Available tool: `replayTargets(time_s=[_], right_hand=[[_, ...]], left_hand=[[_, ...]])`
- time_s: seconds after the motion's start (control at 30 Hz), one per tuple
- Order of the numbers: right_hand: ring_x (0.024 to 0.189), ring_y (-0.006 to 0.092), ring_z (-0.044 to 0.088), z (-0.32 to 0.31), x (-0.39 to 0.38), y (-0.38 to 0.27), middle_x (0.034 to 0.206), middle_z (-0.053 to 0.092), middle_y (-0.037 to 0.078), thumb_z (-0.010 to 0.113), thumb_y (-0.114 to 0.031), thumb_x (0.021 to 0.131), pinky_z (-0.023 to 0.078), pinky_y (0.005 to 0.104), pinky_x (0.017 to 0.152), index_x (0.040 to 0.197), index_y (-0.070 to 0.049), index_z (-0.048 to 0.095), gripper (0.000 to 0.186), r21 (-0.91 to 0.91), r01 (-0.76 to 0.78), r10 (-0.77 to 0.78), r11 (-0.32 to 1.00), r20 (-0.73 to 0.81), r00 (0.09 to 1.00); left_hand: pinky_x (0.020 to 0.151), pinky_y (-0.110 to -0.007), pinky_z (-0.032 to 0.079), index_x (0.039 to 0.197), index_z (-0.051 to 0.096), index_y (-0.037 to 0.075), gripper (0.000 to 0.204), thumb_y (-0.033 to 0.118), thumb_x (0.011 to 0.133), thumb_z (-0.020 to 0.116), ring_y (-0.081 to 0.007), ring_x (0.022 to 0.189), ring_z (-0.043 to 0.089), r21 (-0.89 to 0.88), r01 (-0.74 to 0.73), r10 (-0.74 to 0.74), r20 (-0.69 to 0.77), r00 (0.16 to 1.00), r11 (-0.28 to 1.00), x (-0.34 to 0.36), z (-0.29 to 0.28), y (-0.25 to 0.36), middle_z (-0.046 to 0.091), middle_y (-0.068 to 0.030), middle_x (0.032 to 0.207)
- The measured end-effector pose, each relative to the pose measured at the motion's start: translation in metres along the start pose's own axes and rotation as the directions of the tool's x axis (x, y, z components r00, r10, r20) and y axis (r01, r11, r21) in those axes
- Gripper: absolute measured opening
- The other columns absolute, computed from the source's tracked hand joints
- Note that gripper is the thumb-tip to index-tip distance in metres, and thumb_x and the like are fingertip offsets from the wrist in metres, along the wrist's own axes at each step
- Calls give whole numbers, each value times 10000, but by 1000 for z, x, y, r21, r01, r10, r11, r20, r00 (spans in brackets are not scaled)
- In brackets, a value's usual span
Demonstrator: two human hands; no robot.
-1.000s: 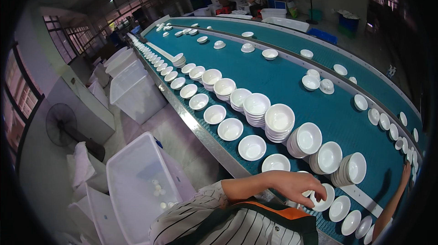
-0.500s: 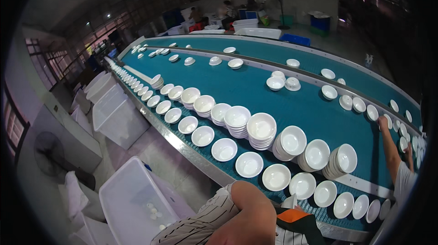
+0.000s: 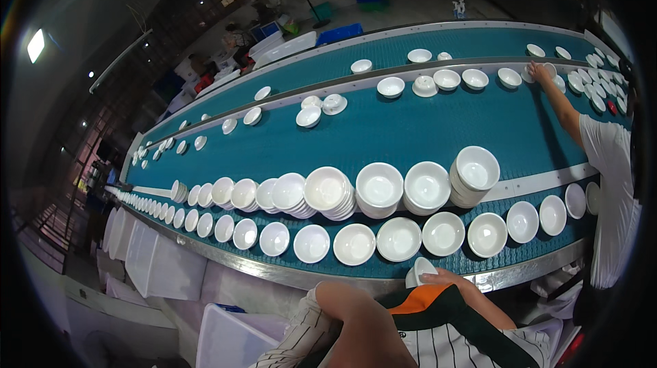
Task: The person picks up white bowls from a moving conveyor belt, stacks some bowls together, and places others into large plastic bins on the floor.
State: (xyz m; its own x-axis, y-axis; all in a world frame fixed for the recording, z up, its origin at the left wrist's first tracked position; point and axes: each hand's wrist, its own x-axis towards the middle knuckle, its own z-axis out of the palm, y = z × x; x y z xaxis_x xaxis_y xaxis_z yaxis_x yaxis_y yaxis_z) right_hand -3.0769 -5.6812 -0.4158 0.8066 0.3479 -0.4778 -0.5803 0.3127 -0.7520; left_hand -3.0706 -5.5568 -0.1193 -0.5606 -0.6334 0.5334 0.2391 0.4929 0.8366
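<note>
At the near edge of the belt, my right hand [image 3: 446, 277] is closed round the rim of a small white bowl [image 3: 419, 272], which is tilted on its side. My left forearm [image 3: 363, 323] is bent in front of my body at the lower edge, and its hand does not show. Just beyond the held bowl, a row of single white bowls [image 3: 399, 238] runs along the near green lane, open sides up. Behind that row stand leaning stacks of white bowls [image 3: 473, 175], the nearest ones larger in view.
A co-worker's hand [image 3: 540, 72] touches bowls at the far right. Scattered bowls [image 3: 391, 87] lie on the wide green conveyor belt [image 3: 424, 132], some upside down. A metal rail [image 3: 274, 273] edges the near side. White plastic bins [image 3: 226, 340] stand on the floor at left.
The view has swung to the right, so belt and bowls sit further left. My right hand and its bowl, mostly hidden before, now show plainly. The co-worker still reaches among the far bowls.
</note>
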Motion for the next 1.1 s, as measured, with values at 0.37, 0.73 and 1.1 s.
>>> replayTargets(time_s=[0.37, 0.73, 1.1], right_hand=[[415, -36, 429, -31, -25, 20, 765, 571, -31, 627, -503, 779, 216, 122, 299, 1204, -22, 445, 667, 132, 1, -14, 991, 95, 995], [363, -28, 348, -77, -64, 18, 648, 506, -49, 634, -559, 743, 173, 133, 311, 1189, -15, 447, 728, 6, 1, -1, 1000, 7, 1000], [358, -29, 377, -110, -118, -4, 658, 545, -50, 625, -498, 785, 188, 139, 288, 1120, -4, 489, 612, 62, 15, -22, 998, 100, 995]], left_hand=[[645, -414, 446, 827, 622, 18, 208, 214, 869, 569, -332, 752, 550, -144, -62, 61, -8, 998, 988, 40, 4, -42, 589, -148, 758], [662, -413, 450, 806, 627, 20, 213, 215, 870, 569, -329, 767, 553, -317, -92, 137, 123, 983, 944, 96, -8, -83, 593, -147, 767], [796, -447, 451, 841, 626, -24, 345, 280, 915, 478, -358, 940, 555, -291, -164, 122, -159, 980, 942, 140, -10, -123, 609, -194, 907]])
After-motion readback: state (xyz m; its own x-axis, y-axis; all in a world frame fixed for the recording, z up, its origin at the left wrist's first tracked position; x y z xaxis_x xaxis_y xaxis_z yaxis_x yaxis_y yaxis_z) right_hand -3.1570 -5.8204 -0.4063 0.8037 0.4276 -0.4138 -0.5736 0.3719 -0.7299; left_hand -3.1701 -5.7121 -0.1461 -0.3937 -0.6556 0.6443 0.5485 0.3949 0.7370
